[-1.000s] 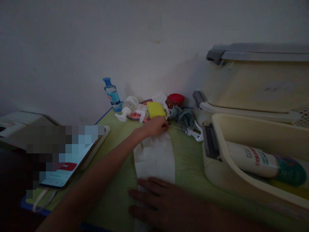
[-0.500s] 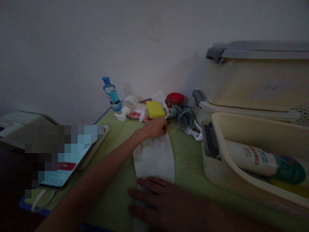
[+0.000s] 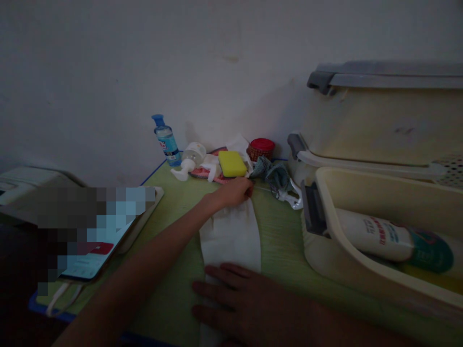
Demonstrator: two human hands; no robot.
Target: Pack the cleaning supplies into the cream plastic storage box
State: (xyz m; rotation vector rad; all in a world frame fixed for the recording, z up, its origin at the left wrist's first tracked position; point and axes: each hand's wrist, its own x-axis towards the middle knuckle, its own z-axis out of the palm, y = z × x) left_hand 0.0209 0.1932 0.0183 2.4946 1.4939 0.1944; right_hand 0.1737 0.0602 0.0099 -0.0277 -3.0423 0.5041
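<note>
- Strip point(image 3: 231, 241): on table point(image 3: 280, 236), left of bin point(image 3: 320, 265).
- Left hand point(image 3: 235, 192): curled at strip's far end; can't tell if gripping.
- Right hand point(image 3: 240, 299): spread flat over strip.
- Best: right presses steady, left works creases gently.

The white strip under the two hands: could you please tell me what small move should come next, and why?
Perhaps draw the right hand slightly toward the body, pressing lightly, while the left hand steadies the far end. The white strip looks creased just below the curled left hand, and the right hand lies spread over the nearer part, so a gentle pull could flatten it.
</note>
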